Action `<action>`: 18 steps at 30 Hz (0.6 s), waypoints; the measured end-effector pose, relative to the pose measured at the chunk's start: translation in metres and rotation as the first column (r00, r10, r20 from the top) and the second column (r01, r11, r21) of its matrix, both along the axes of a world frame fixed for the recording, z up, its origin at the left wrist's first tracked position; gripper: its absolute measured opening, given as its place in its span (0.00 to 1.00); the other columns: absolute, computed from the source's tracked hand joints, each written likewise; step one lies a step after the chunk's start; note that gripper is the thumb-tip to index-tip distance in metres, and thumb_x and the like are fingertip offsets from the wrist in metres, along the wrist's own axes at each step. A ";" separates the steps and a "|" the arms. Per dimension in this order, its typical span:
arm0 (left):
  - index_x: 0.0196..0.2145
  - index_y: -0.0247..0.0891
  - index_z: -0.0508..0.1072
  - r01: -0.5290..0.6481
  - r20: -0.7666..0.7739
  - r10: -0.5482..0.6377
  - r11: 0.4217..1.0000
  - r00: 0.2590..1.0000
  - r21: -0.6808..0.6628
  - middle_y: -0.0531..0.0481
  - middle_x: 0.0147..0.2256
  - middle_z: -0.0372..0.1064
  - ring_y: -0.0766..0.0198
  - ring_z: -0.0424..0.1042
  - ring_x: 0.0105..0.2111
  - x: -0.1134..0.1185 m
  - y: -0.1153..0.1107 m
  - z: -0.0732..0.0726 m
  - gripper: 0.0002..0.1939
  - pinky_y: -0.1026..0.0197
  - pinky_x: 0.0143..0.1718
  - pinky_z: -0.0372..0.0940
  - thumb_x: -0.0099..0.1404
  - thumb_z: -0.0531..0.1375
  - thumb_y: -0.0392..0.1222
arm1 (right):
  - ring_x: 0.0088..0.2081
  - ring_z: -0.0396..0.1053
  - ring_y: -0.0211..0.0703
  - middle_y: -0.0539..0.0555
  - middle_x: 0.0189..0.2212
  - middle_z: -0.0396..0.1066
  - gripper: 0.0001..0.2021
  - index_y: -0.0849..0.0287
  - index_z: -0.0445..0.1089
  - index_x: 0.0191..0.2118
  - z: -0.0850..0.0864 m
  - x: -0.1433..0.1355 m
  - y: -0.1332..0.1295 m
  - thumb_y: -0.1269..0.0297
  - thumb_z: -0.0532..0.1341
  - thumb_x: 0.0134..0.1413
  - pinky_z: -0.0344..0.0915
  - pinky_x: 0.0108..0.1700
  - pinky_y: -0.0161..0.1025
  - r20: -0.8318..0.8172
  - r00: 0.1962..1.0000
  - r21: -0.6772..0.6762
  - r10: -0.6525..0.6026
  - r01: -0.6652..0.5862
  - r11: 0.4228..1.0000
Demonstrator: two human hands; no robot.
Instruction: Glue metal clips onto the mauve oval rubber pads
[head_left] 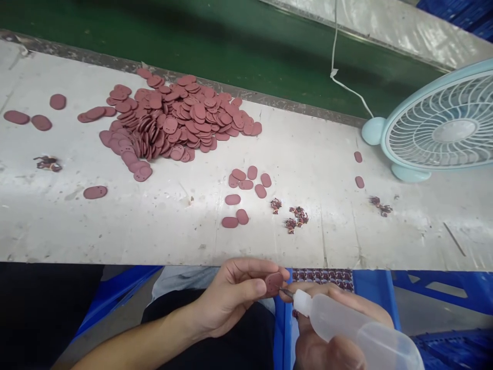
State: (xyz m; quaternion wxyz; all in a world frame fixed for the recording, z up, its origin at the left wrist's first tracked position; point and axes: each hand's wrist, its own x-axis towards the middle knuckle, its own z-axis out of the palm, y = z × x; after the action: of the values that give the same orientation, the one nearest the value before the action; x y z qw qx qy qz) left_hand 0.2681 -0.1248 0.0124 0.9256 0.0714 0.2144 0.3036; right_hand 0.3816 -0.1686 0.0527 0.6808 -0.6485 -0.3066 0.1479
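Note:
My left hand (231, 300) pinches one maroon oval piece (274, 283) below the table's near edge. In my right hand (327, 339) is a clear plastic squeeze bottle (358, 329), whose thin metal nozzle tip touches the held piece. A large pile of the same maroon ovals (173, 121) lies on the white table (154, 221) at the back left. A small group of ovals (244, 192) lies nearer, in the middle. Small dark red and copper parts (295, 217) sit just right of that group.
A pale blue desk fan (439, 126) stands at the right with its white cord (339, 77) running back over a green belt (231, 46). Blue crates (381, 290) sit under the table edge. Stray ovals (26, 118) lie at the far left.

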 end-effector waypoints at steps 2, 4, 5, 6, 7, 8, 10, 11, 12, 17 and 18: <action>0.45 0.36 0.81 0.002 0.006 -0.002 1.000 1.000 0.001 0.41 0.46 0.80 0.59 0.80 0.40 0.000 0.000 0.000 0.13 0.56 0.49 0.71 0.62 0.68 0.36 | 0.22 0.69 0.54 0.51 0.23 0.72 0.14 0.49 0.74 0.42 0.000 0.000 0.000 0.47 0.65 0.55 0.70 0.22 0.54 -0.005 1.000 0.011 0.010 -0.010 1.000; 0.45 0.37 0.81 0.000 0.011 0.000 1.000 1.000 -0.002 0.42 0.46 0.80 0.59 0.80 0.40 -0.001 -0.001 0.001 0.13 0.56 0.49 0.71 0.61 0.68 0.36 | 0.21 0.69 0.53 0.50 0.23 0.72 0.14 0.48 0.74 0.41 0.002 -0.001 0.003 0.47 0.65 0.55 0.70 0.20 0.52 0.003 1.000 0.013 0.023 -0.024 1.000; 0.45 0.37 0.81 0.000 0.012 0.000 1.000 1.000 -0.005 0.42 0.46 0.80 0.59 0.80 0.40 -0.001 -0.001 0.001 0.13 0.56 0.49 0.71 0.61 0.68 0.36 | 0.21 0.69 0.52 0.50 0.23 0.71 0.13 0.48 0.75 0.41 0.003 -0.001 0.004 0.47 0.65 0.55 0.70 0.19 0.52 0.019 1.000 0.011 0.023 -0.024 1.000; 0.45 0.37 0.82 0.000 0.012 0.000 1.000 1.000 -0.007 0.42 0.46 0.80 0.59 0.80 0.40 0.000 -0.001 0.001 0.13 0.56 0.49 0.71 0.61 0.68 0.36 | 0.20 0.69 0.51 0.49 0.22 0.70 0.13 0.47 0.75 0.40 0.005 -0.001 0.006 0.46 0.66 0.55 0.70 0.19 0.51 0.040 0.999 0.006 0.020 -0.021 1.000; 0.44 0.37 0.82 0.001 0.010 -0.001 1.000 1.000 -0.009 0.42 0.46 0.80 0.59 0.80 0.40 0.000 -0.001 0.001 0.13 0.56 0.49 0.71 0.61 0.68 0.36 | 0.20 0.69 0.51 0.49 0.22 0.70 0.12 0.46 0.75 0.40 0.006 -0.001 0.007 0.46 0.66 0.55 0.70 0.19 0.51 0.059 0.998 0.000 0.018 -0.018 1.000; 0.44 0.36 0.82 0.002 0.006 -0.002 1.000 1.000 -0.010 0.41 0.46 0.80 0.59 0.80 0.40 0.000 -0.001 0.001 0.13 0.56 0.49 0.71 0.61 0.68 0.36 | 0.20 0.69 0.51 0.49 0.22 0.70 0.12 0.46 0.76 0.39 0.007 -0.001 0.008 0.47 0.65 0.55 0.70 0.19 0.51 0.073 0.997 -0.005 0.018 -0.018 1.000; 0.44 0.36 0.82 0.005 0.002 -0.005 1.000 1.000 -0.013 0.41 0.46 0.81 0.59 0.80 0.40 0.000 -0.001 0.001 0.13 0.56 0.49 0.71 0.61 0.69 0.37 | 0.20 0.69 0.51 0.49 0.22 0.70 0.11 0.46 0.75 0.39 0.007 0.000 0.008 0.47 0.65 0.57 0.70 0.19 0.51 0.088 0.996 -0.005 0.025 -0.024 1.000; 0.44 0.37 0.82 0.007 0.000 -0.007 1.000 1.000 -0.016 0.41 0.46 0.81 0.59 0.80 0.40 0.000 -0.001 0.001 0.13 0.56 0.49 0.71 0.61 0.69 0.37 | 0.20 0.70 0.51 0.49 0.22 0.70 0.11 0.46 0.75 0.40 0.006 0.001 0.006 0.47 0.64 0.57 0.70 0.19 0.51 0.088 0.995 -0.008 0.037 -0.036 0.999; 0.44 0.37 0.82 0.009 -0.002 -0.009 1.000 1.000 -0.019 0.41 0.46 0.80 0.59 0.80 0.40 0.001 -0.001 0.000 0.13 0.56 0.49 0.71 0.61 0.69 0.37 | 0.20 0.70 0.51 0.48 0.22 0.71 0.12 0.46 0.74 0.41 0.005 0.002 0.004 0.47 0.64 0.57 0.70 0.19 0.51 0.085 0.995 -0.013 0.047 -0.046 0.999; 0.44 0.36 0.82 0.022 -0.022 -0.023 0.999 0.999 -0.037 0.40 0.47 0.80 0.58 0.79 0.42 0.001 -0.002 0.000 0.13 0.55 0.50 0.70 0.59 0.70 0.38 | 0.23 0.72 0.55 0.50 0.24 0.72 0.12 0.48 0.73 0.42 -0.001 0.005 -0.008 0.49 0.62 0.59 0.71 0.24 0.54 0.032 0.999 -0.026 0.041 -0.040 0.999; 0.44 0.36 0.82 0.023 -0.023 -0.024 0.999 0.999 -0.038 0.40 0.47 0.80 0.58 0.79 0.42 0.001 -0.002 0.001 0.13 0.55 0.50 0.70 0.59 0.70 0.38 | 0.23 0.72 0.54 0.50 0.24 0.72 0.11 0.48 0.73 0.42 -0.002 0.005 -0.009 0.50 0.62 0.59 0.71 0.24 0.54 0.022 0.999 -0.013 0.041 -0.040 0.999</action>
State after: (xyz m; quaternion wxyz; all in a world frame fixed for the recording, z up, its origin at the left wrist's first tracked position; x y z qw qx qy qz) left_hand 0.2689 -0.1267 0.0130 0.9277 0.0599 0.2303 0.2876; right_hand 0.3867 -0.1778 0.0510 0.6702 -0.6479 -0.3265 0.1562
